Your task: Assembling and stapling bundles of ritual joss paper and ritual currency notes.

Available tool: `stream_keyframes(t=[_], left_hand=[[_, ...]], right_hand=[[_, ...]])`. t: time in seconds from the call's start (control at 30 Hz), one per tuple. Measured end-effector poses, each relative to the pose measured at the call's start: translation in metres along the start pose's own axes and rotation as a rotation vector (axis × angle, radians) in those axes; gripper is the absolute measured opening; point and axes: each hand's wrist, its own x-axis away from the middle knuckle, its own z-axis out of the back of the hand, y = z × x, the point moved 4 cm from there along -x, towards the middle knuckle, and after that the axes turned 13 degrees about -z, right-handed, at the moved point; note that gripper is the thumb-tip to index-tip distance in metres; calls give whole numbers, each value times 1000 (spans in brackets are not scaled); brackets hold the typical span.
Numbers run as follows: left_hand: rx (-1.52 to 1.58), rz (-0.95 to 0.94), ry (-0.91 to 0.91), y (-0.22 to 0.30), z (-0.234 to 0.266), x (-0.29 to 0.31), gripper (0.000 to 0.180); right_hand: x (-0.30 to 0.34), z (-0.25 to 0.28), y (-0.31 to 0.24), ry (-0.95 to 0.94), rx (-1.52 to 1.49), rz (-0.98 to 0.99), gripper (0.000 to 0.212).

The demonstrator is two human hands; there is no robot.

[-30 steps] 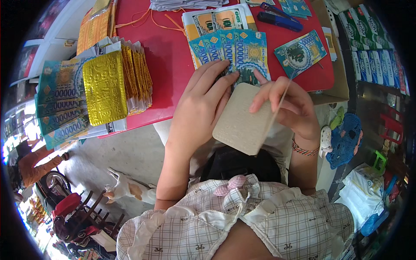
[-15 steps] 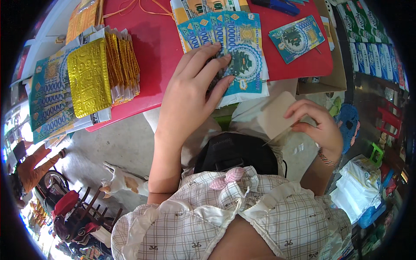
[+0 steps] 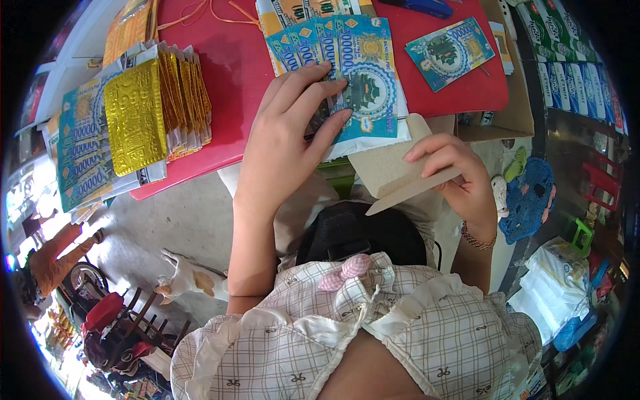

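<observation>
Beneath my left hand (image 3: 287,130) lies a fan of blue paper notes (image 3: 367,87), spread over white and orange printed paper at the near edge of the red table (image 3: 230,73). Its fingers rest stretched out on the notes, thumb apart. My right hand (image 3: 460,177) pinches a folded piece of tan cardboard (image 3: 383,163) just off the table edge, beside the fan's lower right corner. Another small stack of blue notes (image 3: 450,55) lies on the table at the right. What the left palm covers is hidden.
At the table's left stands a bundle of gold foil papers (image 3: 137,120) with fanned blue notes (image 3: 83,147) under it. A dark blue object (image 3: 427,7) lies at the far edge. A cardboard box (image 3: 517,110) stands at the right. On the floor lies a white and tan animal (image 3: 190,277).
My right hand has moved left with the cardboard, which now shows a fold and sits nearer the fan. The left hand stays on the notes, which have shifted slightly left.
</observation>
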Motion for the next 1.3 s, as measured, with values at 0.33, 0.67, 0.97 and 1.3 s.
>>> stream_keyframes(t=[0.33,0.67,0.97,1.3], left_hand=[[-2,-29,15,-2,-1,1,30],[3,-33,24,-2,0,1,27],[84,-16,43,-11,0,3,21],[123,-14,-39,-17,5,3,35]], right_hand=[[-3,-25,20,189,-311,-176,29],[-2,-55,39,534,-295,12,49],[-10,-79,40,487,-750,-109,50],[-14,-95,43,73,-888,-324,25]])
